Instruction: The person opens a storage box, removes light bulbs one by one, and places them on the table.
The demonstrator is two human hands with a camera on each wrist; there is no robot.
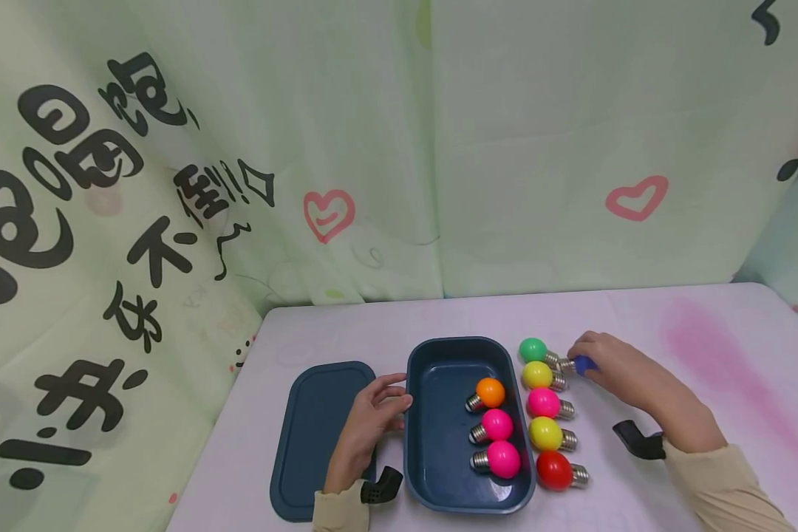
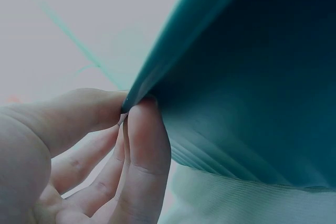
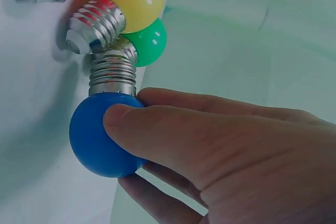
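Observation:
A blue light bulb (image 3: 94,135) is held between the thumb and fingers of my right hand (image 1: 621,368), its metal screw base facing the row of bulbs. Beside that base lie a green bulb (image 1: 533,349) and a yellow bulb (image 1: 536,374). My left hand (image 1: 372,414) pinches the left rim of a dark blue box (image 1: 439,484), thumb and forefinger on either side of the rim in the left wrist view. Inside the box, along its right side, lie an orange bulb (image 1: 490,392) and two pink bulbs (image 1: 497,424), screw bases to the left.
Just right of the box, the outside row continues with a pink bulb (image 1: 543,403), another yellow bulb (image 1: 545,433) and a red bulb (image 1: 554,471). A flat dark blue lid (image 1: 312,436) lies left of the box, partly behind my left hand. A printed curtain (image 1: 519,148) hangs behind the table.

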